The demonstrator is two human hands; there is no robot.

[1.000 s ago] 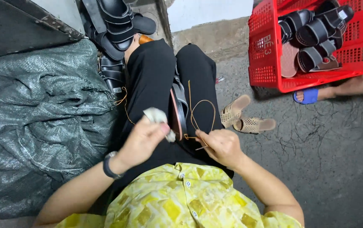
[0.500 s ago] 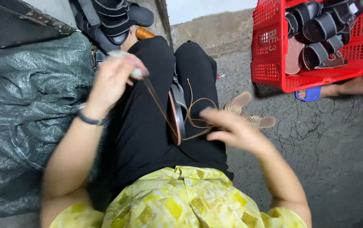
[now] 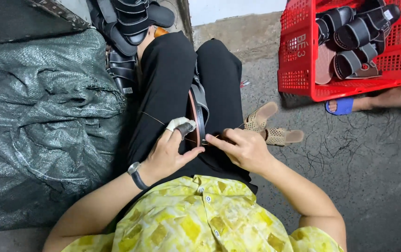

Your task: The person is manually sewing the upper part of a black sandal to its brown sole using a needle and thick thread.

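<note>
Leather sandal strap [image 3: 199, 112] between my hands feels light, stiff yet bendable; my left hand [image 3: 170, 151] pinches the thread [image 3: 153, 118], my right hand [image 3: 242, 148] grips the strap's near end.

**Concrete floor and what lies on it**

The floor [image 3: 363, 186] is grey, cracked concrete, strewn on the right with loose dark threads [image 3: 345, 140]. A red plastic crate [image 3: 303, 60] filled with black sandals stands at the upper right. Just below it, a foot in a blue slipper [image 3: 340, 106] rests on the floor. A pair of tan sandals [image 3: 275, 128] lies near the middle. A big grey woven sack [image 3: 37, 126] covers the left side, with black sandals [image 3: 125, 23] piled above it.
</note>
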